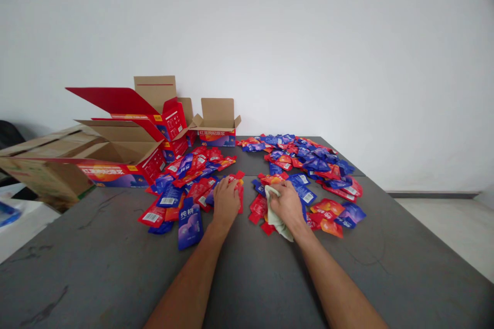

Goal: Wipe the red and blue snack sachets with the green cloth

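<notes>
My left hand (227,199) is at the right edge of the left-hand pile, its bent fingers closed on a red pouch (241,196). Part of that pouch is hidden under the fingers. A pale, crumpled cloth (275,211) is gripped in my right hand (286,202), which is low over the nearer pouches on the right. Beneath and beside the cloth lie red pouches (258,207); blue pouches (307,195) are just beyond the right hand. Left of my left forearm, a blue pouch (190,225) lies face up on the dark table (247,272).
Red and blue pouches are heaped at the left (200,167), with a larger heap (309,157) at the back right. Opened red cartons (119,172) are along the left, another carton (217,137) at the back. A brown box (46,180) stands beyond the table's left edge.
</notes>
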A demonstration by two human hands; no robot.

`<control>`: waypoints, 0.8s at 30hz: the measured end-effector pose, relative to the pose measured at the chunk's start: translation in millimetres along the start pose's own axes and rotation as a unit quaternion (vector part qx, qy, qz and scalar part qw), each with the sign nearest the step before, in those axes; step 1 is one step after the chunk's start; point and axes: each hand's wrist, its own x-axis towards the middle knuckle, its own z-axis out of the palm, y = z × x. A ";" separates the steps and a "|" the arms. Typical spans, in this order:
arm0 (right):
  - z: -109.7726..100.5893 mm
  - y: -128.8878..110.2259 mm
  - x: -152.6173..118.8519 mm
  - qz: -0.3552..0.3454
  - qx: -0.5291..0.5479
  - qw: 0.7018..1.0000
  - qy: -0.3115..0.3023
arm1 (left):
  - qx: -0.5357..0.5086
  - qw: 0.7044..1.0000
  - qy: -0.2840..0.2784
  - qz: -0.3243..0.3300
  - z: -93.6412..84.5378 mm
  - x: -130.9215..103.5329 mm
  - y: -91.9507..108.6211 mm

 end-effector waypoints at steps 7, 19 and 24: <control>11.1 -5.6 -9.3 -0.034 -0.019 0.999 0.014 | 0.105 0.991 -0.077 0.030 6.4 -9.6 22.1; 10.0 -12.0 -10.6 -0.027 -0.027 0.999 0.001 | 0.109 0.980 -0.168 -0.006 14.9 -16.5 39.4; 11.2 -12.3 -10.7 -0.037 -0.034 0.999 0.019 | 0.153 0.974 -0.169 0.013 14.6 -17.3 40.3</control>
